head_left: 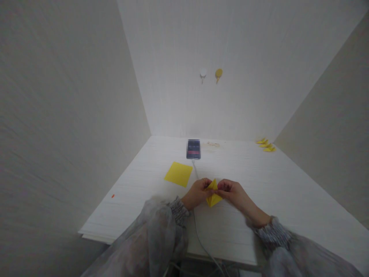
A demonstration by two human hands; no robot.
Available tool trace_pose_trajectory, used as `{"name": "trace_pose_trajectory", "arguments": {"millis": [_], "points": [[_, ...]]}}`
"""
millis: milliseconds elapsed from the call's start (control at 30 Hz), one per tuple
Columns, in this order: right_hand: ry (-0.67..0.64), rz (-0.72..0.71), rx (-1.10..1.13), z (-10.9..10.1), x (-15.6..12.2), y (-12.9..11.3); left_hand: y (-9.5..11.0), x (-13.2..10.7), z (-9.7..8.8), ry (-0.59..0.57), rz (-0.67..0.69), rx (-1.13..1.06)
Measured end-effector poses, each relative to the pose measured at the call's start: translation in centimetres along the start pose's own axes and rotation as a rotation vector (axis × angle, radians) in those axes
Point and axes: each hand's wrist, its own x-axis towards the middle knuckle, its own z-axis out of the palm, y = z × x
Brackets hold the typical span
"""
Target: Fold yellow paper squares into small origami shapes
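My left hand (197, 192) and my right hand (234, 193) meet over the middle of the white table (288, 184). Both pinch a small folded yellow paper piece (213, 195), which has a pointed top and a wider lower part. The fingers of each hand are closed on its upper edges. Just left and beyond my hands a flat yellow paper square (178, 174) lies on the table.
A dark phone (193, 149) stands at the back of the table with a cable (198, 231) running toward me. Several small folded yellow pieces (266, 145) sit in the far right corner. Two hooks (211, 74) hang on the back wall. Walls close in on three sides.
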Motion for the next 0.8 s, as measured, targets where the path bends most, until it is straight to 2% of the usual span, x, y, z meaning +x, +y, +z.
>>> {"name": "trace_pose_trajectory", "arguments": {"millis": [233, 300, 400, 500, 800], "points": [[0.016, 0.025, 0.058, 0.1, -0.2, -1.5, 1.1, -0.5, 0.2, 0.005, -0.007, -0.124], [0.012, 0.032, 0.141, 0.3, -0.3, -1.7, 1.6, -0.6, 0.2, 0.072, 0.001, -0.184], [-0.062, 0.073, 0.265, 0.8, -0.5, -1.7, 2.1, -0.5, 0.1, 0.221, 0.034, -0.219], [-0.125, 0.112, 0.277, 1.5, -0.6, -1.6, 2.3, -0.4, 0.1, 0.307, 0.059, -0.231], [-0.07, 0.131, 0.182, 2.0, -0.5, -1.1, 2.4, -0.5, 0.3, 0.269, 0.052, -0.333]]}}
